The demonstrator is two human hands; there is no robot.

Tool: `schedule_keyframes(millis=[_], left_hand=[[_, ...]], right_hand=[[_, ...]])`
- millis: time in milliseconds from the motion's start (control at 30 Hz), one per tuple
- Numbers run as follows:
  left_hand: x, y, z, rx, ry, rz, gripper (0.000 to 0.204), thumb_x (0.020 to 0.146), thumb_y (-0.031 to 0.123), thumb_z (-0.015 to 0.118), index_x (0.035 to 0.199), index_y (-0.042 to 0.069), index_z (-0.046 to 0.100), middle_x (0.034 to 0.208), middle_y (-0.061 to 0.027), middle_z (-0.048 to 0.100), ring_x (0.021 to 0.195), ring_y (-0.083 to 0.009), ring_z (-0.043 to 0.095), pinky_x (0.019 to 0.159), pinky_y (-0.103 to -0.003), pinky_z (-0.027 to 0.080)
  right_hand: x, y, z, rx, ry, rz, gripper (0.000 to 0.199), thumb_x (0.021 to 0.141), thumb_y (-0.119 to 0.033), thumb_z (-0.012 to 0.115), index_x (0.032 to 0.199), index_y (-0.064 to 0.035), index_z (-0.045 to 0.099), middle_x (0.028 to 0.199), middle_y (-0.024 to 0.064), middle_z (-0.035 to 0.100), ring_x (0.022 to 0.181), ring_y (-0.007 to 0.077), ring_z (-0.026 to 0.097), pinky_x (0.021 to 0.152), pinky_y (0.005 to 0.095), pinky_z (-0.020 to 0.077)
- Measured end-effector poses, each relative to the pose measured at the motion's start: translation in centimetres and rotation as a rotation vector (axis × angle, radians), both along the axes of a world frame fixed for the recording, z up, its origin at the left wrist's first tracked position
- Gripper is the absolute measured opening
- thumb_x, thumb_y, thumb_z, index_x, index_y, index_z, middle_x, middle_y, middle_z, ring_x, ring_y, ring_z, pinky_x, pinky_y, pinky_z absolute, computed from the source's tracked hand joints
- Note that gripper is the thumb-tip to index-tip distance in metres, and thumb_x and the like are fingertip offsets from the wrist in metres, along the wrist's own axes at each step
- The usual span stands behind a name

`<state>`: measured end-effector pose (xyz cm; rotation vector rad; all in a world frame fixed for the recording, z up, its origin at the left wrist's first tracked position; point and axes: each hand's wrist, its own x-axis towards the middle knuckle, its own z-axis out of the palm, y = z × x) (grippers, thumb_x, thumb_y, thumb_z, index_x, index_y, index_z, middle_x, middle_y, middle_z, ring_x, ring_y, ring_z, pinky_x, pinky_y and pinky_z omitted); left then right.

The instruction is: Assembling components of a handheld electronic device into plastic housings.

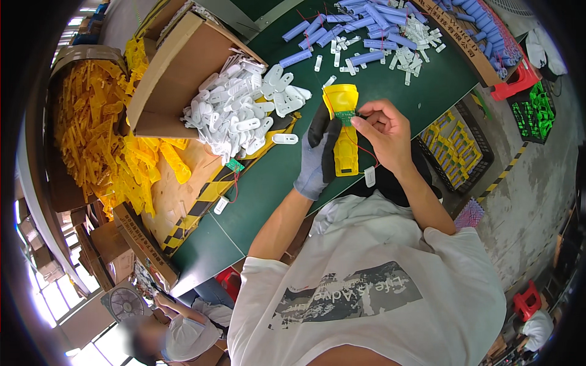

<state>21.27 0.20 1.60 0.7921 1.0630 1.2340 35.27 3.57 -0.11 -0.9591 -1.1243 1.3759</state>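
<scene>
My left hand (316,152), in a grey glove with black fingers, grips a long yellow plastic housing (347,160) above the green table. A small green circuit board (345,118) lies across the middle of the housing's hollow. The bare thumb and fingers of my right hand (389,135) pinch at the board's right edge. From the board a thin red wire runs down to a white plastic piece (370,177), which hangs near the table edge. Left of my hands, another green circuit board (234,165) rests on the table, wired to a white piece (221,205).
A cardboard box (162,79) on its side spills white plastic pieces (235,113). Blue wrapped cells (378,24) and small white parts lie at the back. Yellow parts fill a bin (85,116) at left. A black crate (482,146) stands right; a co-worker (189,335) sits lower left.
</scene>
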Motion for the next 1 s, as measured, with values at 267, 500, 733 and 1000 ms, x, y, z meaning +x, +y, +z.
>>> schedule_keyframes(millis=[267,500,733,1000], left_hand=[[0.0,-0.4,-0.6,-0.029,-0.058,0.038,0.042,0.100,0.015,0.046,0.141,0.008,0.039,0.109,-0.0069,0.062,0.086,-0.0103,0.062,0.072,-0.026,0.053],[0.1,-0.2,-1.0,-0.042,-0.122,0.105,0.037,0.100,0.017,0.045,0.134,0.004,0.043,0.111,-0.0074,0.061,0.097,-0.0139,0.062,0.082,-0.028,0.051],[0.7,0.1,-1.1,0.004,-0.162,0.141,0.043,0.098,0.009,0.047,0.140,0.003,0.038,0.120,-0.0068,0.056,0.098,-0.0105,0.057,0.082,-0.027,0.050],[0.0,-0.7,-0.5,0.040,-0.069,0.172,0.040,0.099,0.014,0.045,0.138,0.004,0.038,0.115,-0.0077,0.056,0.091,-0.0133,0.060,0.078,-0.029,0.051]], right_hand=[[-0.1,-0.3,0.1,0.244,-0.361,0.048,0.011,0.091,-0.011,0.060,0.088,-0.0008,0.057,0.079,0.0043,0.055,0.061,0.0091,0.051,0.052,0.0224,0.0398],[-0.5,-0.3,0.0,0.300,-0.453,0.053,0.011,0.092,-0.011,0.058,0.089,-0.0013,0.057,0.081,0.0070,0.052,0.060,0.0142,0.051,0.052,0.0259,0.0409],[-0.5,0.0,0.7,0.242,-0.464,0.021,0.010,0.092,-0.011,0.058,0.089,-0.0008,0.057,0.083,0.0096,0.053,0.063,0.0196,0.053,0.054,0.0290,0.0424],[0.3,0.8,1.2,0.245,-0.416,0.267,0.010,0.091,-0.010,0.060,0.087,-0.0014,0.056,0.079,-0.0013,0.050,0.058,0.0017,0.041,0.049,0.0191,0.0324]])
